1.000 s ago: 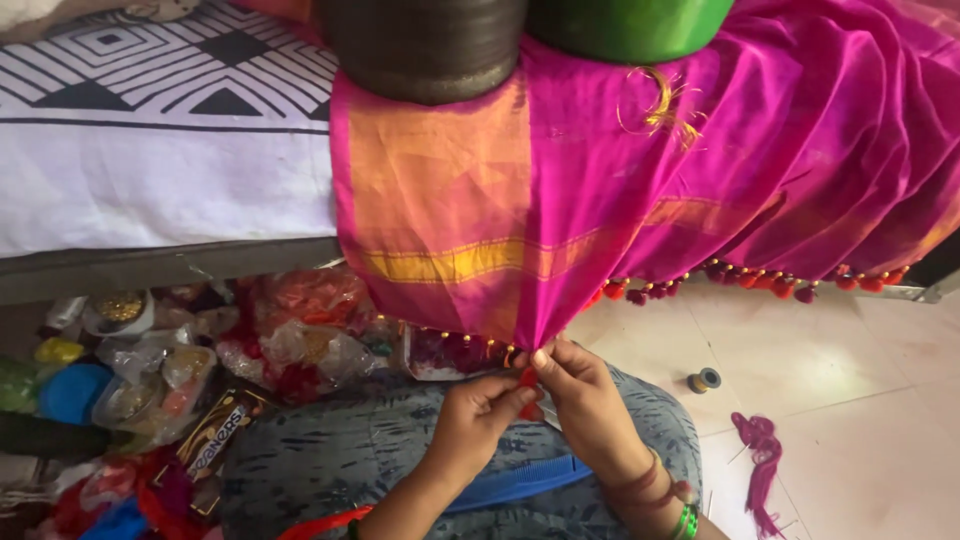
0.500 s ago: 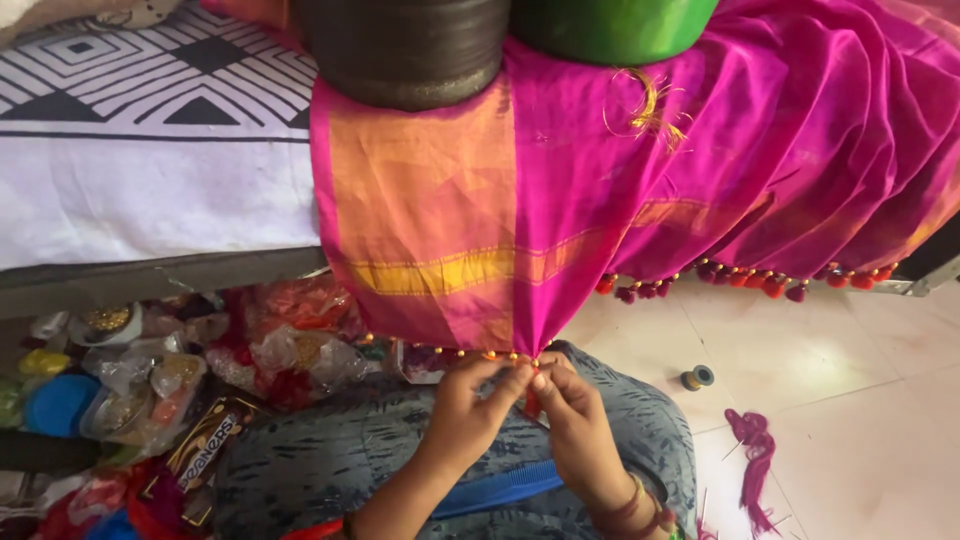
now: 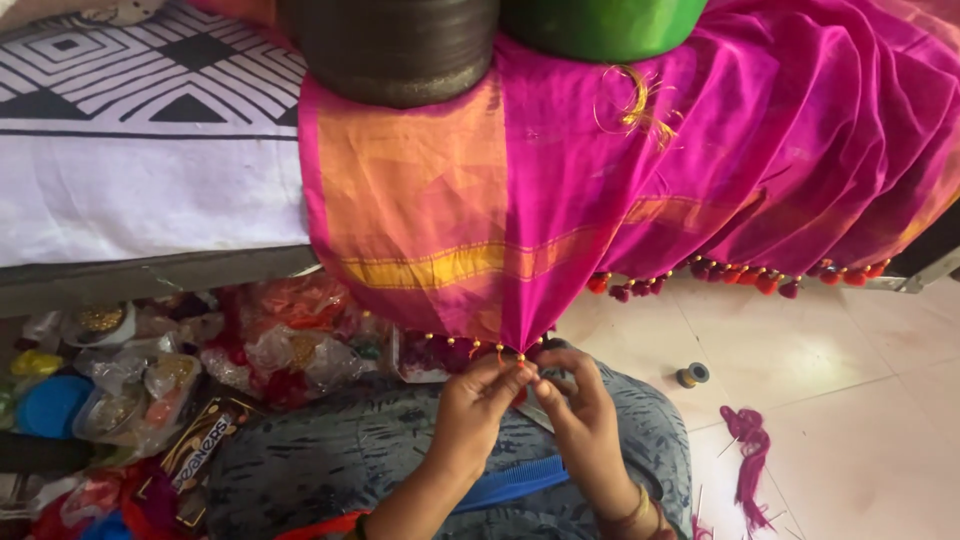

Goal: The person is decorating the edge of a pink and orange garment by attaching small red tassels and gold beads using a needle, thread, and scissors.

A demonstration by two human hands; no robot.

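We see the left hand (image 3: 470,410) and right hand (image 3: 580,415) meet at the lowest corner of the magenta sari (image 3: 560,230), fingers pinched together on its beaded edge (image 3: 480,345). The sari hangs from the bed (image 3: 140,190), above our lap. A thread spool (image 3: 692,375) lies on the floor (image 3: 850,400).

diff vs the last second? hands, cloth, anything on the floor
Little changed. Both hands shifted slightly left with the view, staying together at the beaded lower edge of the pink cloth. The left hand and right hand still pinch that edge; nothing was let go or newly picked up. The thread spool and the loose pink threads on the floor, and the bags at left, stayed put.
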